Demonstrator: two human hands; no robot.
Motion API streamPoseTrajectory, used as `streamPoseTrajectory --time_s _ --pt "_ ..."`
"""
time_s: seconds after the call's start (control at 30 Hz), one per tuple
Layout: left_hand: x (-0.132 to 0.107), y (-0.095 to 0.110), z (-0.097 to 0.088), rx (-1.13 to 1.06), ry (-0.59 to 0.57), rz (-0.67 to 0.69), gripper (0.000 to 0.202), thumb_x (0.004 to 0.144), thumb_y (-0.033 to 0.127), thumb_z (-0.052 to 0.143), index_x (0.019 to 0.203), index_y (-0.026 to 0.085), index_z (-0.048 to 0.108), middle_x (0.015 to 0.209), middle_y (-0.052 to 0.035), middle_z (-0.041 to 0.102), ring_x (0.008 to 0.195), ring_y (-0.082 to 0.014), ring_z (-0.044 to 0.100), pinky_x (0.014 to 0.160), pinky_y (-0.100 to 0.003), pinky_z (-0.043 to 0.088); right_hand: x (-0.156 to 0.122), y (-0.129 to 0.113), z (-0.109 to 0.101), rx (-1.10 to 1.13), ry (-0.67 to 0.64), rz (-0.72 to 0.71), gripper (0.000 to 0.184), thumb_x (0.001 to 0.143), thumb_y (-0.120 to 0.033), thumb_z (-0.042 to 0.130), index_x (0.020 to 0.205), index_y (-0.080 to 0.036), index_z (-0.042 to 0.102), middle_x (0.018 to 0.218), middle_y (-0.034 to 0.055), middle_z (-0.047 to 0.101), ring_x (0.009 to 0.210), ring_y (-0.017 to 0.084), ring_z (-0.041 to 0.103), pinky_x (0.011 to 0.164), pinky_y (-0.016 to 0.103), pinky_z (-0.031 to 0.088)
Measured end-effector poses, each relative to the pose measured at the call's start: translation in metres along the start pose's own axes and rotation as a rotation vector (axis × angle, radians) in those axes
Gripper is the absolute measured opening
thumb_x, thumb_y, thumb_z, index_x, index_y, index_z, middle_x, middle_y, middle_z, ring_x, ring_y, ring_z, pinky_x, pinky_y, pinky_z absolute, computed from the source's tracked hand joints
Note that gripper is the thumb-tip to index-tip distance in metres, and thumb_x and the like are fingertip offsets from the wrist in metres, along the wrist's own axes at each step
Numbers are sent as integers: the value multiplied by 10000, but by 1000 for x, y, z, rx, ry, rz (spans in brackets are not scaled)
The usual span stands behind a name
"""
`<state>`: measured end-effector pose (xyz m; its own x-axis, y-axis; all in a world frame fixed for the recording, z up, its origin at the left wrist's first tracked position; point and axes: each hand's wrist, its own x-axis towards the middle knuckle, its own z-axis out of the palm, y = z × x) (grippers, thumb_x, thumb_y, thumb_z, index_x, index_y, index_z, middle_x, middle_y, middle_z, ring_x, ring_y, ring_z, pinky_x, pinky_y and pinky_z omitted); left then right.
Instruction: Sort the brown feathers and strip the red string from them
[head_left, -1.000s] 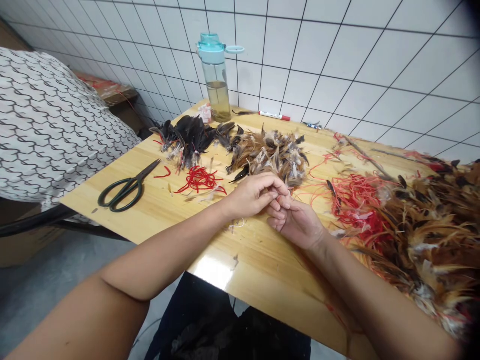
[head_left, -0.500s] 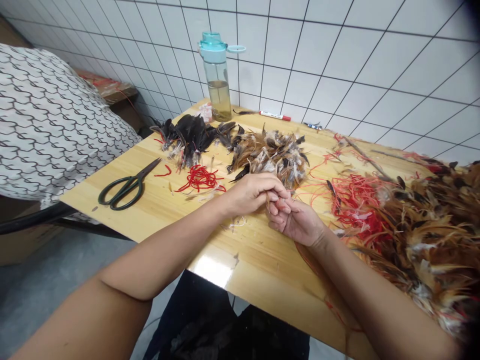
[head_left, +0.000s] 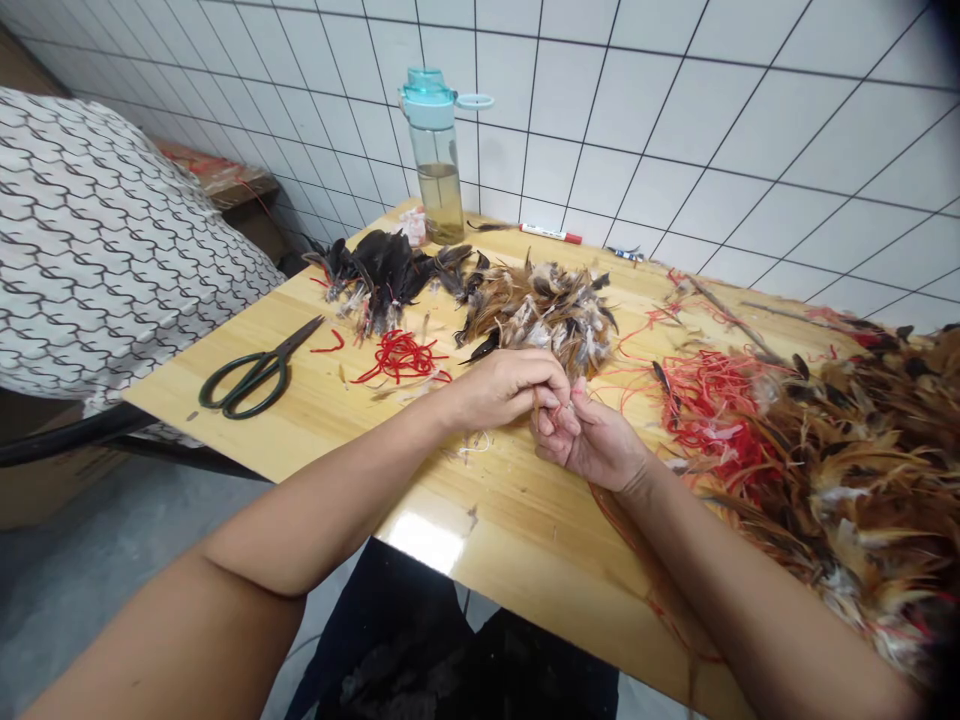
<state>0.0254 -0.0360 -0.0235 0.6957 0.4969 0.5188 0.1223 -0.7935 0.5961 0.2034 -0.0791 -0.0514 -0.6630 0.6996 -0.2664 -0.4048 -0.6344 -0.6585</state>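
Observation:
Over the middle of the table my left hand [head_left: 511, 385] is closed with its fingers curled down, and a bit of brown feather [head_left: 535, 402] shows below them. My right hand [head_left: 592, 440] meets it from the right, palm turned up, its curled fingers against the left fingertips and its thumb raised. A thin reddish thread seems to lie between the fingers, but most of what is pinched there is hidden. Just beyond the hands lies a pile of brown and white feathers [head_left: 544, 310]. Red cut cords [head_left: 397, 358] lie left of it.
Dark-handled scissors [head_left: 259, 375] lie at the left of the wooden table [head_left: 480, 530]. Black feathers [head_left: 386, 270] lie behind the cords, near a water bottle [head_left: 439, 165] and a red marker [head_left: 551, 234]. A large brown feather heap [head_left: 862, 480] and tangled red string [head_left: 712, 400] fill the right side.
My right thumb has lifted and drawn back slightly from the left fingertips. Both hands otherwise stay in about the same place.

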Motion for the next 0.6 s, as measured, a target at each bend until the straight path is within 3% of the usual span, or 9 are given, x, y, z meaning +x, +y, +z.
streamPoseTrajectory --time_s 0.13,0.33,0.6 --pt "-1 6 3 4 51 -75 105 883 152 518 824 151 605 823 -41 665 777 -111 624 745 -234 487 1 2 2 -3 -26 -31 477 900 -552 492 641 -157 563 682 7 542 573 83 442 569 204 406" --pt "-2 10 9 -193 101 -201 23 881 150 509 896 159 524 618 35 655 529 -68 619 591 -179 470 4 6 4 15 4 -107 353 840 -449 649 650 -154 610 657 -4 537 574 73 431 551 189 383" --pt "-2 10 12 7 223 -228 84 793 109 565 857 161 550 745 17 645 646 -71 595 614 -179 440 6 6 2 51 61 -153 320 833 -404 671 647 -153 601 620 -19 517 551 71 423 546 196 385"
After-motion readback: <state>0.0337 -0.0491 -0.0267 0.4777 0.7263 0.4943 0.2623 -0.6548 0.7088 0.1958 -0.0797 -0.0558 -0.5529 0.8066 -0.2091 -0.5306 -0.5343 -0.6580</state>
